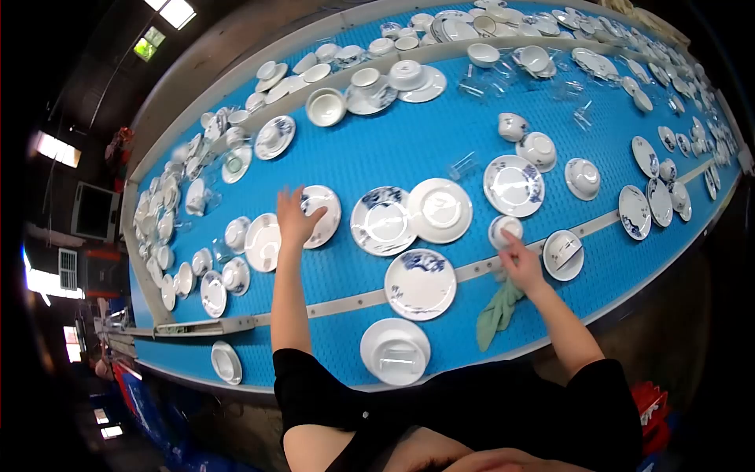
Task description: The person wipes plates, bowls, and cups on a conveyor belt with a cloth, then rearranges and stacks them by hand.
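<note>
My left hand is open, its thumb apart from the fingers, over the left side of a white plate with blue decoration; whether it touches the plate I cannot tell. Another white plate lies just left of it. My right hand grips a small white cup by its near side, above the metal divider strip. Below that hand hangs a green cloth; how it is held is hidden. To the right stands a white bowl with a clear piece inside.
Blue belt lies under many dishes. Between my hands are patterned plates and a plain-looking white plate. Nearer me are a flowered plate and stacked bowls. A metal strip crosses the belt. Clear glasses lie farther off.
</note>
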Tool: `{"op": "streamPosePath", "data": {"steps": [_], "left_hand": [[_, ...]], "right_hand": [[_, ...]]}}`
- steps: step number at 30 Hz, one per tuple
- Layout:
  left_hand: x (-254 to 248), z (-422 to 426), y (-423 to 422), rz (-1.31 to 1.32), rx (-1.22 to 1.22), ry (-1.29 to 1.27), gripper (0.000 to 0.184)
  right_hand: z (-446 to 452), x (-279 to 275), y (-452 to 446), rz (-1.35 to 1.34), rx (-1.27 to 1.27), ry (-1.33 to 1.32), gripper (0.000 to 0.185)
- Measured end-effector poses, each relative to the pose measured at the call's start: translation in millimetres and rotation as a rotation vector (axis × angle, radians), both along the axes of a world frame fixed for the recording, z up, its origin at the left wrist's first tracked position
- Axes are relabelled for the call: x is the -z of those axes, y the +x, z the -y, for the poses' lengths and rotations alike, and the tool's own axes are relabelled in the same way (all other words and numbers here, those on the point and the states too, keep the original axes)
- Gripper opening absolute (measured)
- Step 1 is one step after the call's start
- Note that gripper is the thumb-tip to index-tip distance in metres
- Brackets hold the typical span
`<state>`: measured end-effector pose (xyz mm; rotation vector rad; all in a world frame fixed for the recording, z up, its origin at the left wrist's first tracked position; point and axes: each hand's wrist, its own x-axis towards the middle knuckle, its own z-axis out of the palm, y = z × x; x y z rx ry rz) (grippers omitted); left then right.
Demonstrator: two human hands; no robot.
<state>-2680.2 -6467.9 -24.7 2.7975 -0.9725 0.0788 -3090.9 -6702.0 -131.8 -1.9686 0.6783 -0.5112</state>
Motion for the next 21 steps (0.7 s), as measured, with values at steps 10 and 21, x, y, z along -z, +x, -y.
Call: {"op": "streamPosePath", "data": {"steps": [10, 21], "left_hand": [[103.9, 172.6, -87.8, 0.022, 0.155, -0.123, 0.058], [97.9, 159.3, -135.8, 0.163, -0.195, -0.187, 0.041]], "right_hand": [[29.2, -3.2, -16.9, 0.012, -0.077, 0.234, 0.027], [69.8, -0.9, -41.8, 0.035, -0.138, 0.142, 0.023]]}}
